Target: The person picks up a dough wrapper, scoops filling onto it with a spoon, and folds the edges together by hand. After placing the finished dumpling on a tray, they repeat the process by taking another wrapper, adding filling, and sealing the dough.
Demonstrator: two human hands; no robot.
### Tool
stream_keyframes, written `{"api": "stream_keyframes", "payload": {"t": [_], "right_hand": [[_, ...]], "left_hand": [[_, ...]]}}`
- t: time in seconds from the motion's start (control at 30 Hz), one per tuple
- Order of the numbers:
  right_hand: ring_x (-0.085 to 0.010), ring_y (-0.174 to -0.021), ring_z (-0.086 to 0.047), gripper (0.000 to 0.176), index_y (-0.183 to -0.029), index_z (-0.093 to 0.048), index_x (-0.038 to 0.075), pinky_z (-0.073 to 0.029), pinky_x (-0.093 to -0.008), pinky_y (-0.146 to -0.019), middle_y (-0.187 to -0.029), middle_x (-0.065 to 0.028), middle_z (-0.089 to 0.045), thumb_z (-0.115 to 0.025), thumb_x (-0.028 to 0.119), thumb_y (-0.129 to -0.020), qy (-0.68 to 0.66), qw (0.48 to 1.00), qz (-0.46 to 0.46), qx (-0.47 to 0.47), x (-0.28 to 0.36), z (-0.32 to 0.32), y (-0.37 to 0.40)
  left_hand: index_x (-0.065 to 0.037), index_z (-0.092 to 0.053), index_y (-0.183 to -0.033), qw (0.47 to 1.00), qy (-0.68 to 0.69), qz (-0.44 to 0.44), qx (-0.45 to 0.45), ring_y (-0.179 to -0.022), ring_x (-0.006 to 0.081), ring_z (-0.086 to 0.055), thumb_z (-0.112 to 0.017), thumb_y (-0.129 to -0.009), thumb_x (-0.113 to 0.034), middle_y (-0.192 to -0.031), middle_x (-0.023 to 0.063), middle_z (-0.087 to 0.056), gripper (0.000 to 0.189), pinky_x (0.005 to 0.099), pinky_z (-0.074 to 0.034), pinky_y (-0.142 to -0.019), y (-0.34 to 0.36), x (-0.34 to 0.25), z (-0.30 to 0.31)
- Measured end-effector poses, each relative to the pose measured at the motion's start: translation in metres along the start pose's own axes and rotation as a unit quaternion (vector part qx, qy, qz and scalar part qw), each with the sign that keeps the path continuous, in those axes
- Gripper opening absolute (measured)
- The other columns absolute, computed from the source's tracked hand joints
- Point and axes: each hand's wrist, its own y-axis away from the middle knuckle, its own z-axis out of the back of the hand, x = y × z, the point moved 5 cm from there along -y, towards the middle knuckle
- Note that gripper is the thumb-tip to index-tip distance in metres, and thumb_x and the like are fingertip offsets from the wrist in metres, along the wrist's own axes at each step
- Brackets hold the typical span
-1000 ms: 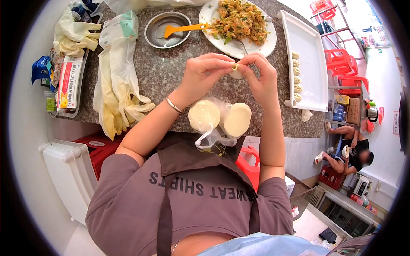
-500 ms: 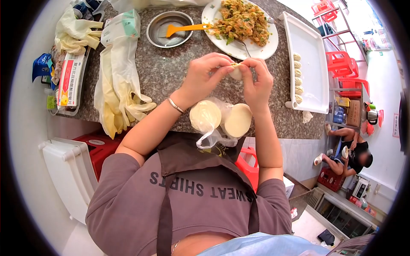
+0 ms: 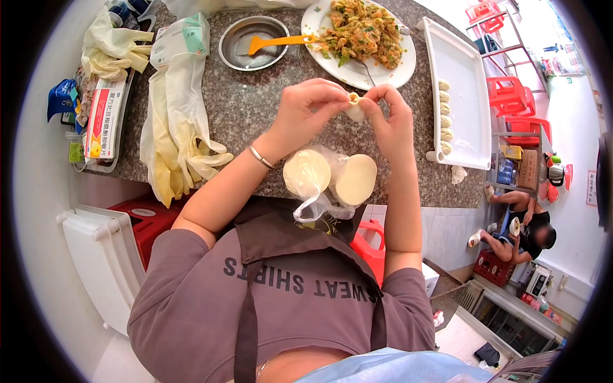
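Over the countertop, both of my hands pinch a small dumpling (image 3: 355, 112) of pale dough. My left hand (image 3: 311, 110), with a bracelet at the wrist, grips its top edge between thumb and fingertips. On the other side, thumb and index finger of my right hand (image 3: 391, 115) are closed at the rim of the dough. Just below the hands, near the counter edge, two stacks of round dumpling wrappers (image 3: 356, 180) lie partly in a clear plastic bag (image 3: 317, 203). Beyond the hands sits a white plate (image 3: 313, 24) of chopped filling (image 3: 367, 35) with a fork (image 3: 368, 71).
A white tray (image 3: 465, 96) at the right holds a row of pleated dumplings (image 3: 445, 115). A metal bowl (image 3: 237, 30) with an orange brush (image 3: 281, 41) is at the back. Gloves (image 3: 185, 127) and a box (image 3: 105, 121) lie left. A person (image 3: 527, 223) sits at far right.
My right hand has shifted slightly to the right, its fingers a little farther from the left hand's. The dumpling's top now shows between the fingertips. The left hand is nearly still.
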Motion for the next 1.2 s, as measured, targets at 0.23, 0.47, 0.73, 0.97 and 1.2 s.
{"api": "stream_keyframes", "payload": {"t": [0.23,0.47,0.73,0.97,1.2], "right_hand": [[-0.0250,-0.082,-0.062,0.006,-0.083,-0.066,0.002,-0.048,-0.0342,-0.079,-0.083,-0.0086,-0.065,-0.069,0.007,-0.082,0.053,0.997,0.048,-0.018,0.013,-0.002,0.001],[-0.0276,-0.084,-0.063,0.008,-0.083,-0.067,0.003,-0.048,-0.0385,-0.082,-0.084,-0.0084,-0.067,-0.071,0.010,-0.082,0.103,0.989,0.106,-0.030,0.019,-0.002,0.004],[-0.0280,-0.085,-0.063,0.006,-0.087,-0.065,0.003,-0.049,-0.0388,-0.081,-0.085,-0.0102,-0.066,-0.068,0.008,-0.085,0.131,0.977,0.142,-0.088,0.012,-0.005,0.009],[-0.0233,-0.085,-0.063,0.008,-0.090,-0.065,0.001,-0.049,-0.0339,-0.077,-0.084,-0.0100,-0.064,-0.065,0.009,-0.088,-0.013,1.000,-0.023,0.000,-0.003,-0.002,0.005],[-0.0268,-0.083,-0.061,0.007,-0.086,-0.066,0.003,-0.047,-0.0369,-0.079,-0.083,-0.0088,-0.065,-0.068,0.009,-0.084,0.095,0.993,0.070,0.002,0.015,-0.003,0.001]], "left_hand": [[0.003,-0.068,-0.097,1.000,-0.006,-0.026,-0.008,-0.095,0.0151,-0.067,-0.070,-0.085,0.004,-0.106,0.0124,-0.068,0.012,0.0268,-0.058,-0.082,0.001,-0.007,-0.002],[0.000,-0.068,-0.100,0.999,-0.002,0.002,-0.039,-0.093,0.0155,-0.068,-0.071,-0.085,0.001,-0.106,0.0121,-0.069,0.015,0.0279,-0.058,-0.081,0.000,-0.009,0.000],[0.001,-0.072,-0.099,0.996,-0.079,-0.033,0.004,-0.092,0.0140,-0.066,-0.070,-0.086,0.000,-0.101,0.0113,-0.068,0.013,0.0261,-0.058,-0.077,-0.002,-0.013,-0.006],[0.001,-0.072,-0.098,0.999,-0.029,-0.002,-0.013,-0.089,0.0124,-0.065,-0.069,-0.085,0.003,-0.100,0.0094,-0.068,0.013,0.0244,-0.057,-0.076,0.000,-0.005,-0.002],[0.001,-0.072,-0.097,0.999,-0.021,-0.036,-0.013,-0.091,0.0134,-0.067,-0.068,-0.086,0.004,-0.102,0.0095,-0.068,0.013,0.0246,-0.057,-0.078,0.000,-0.008,-0.003]]}}
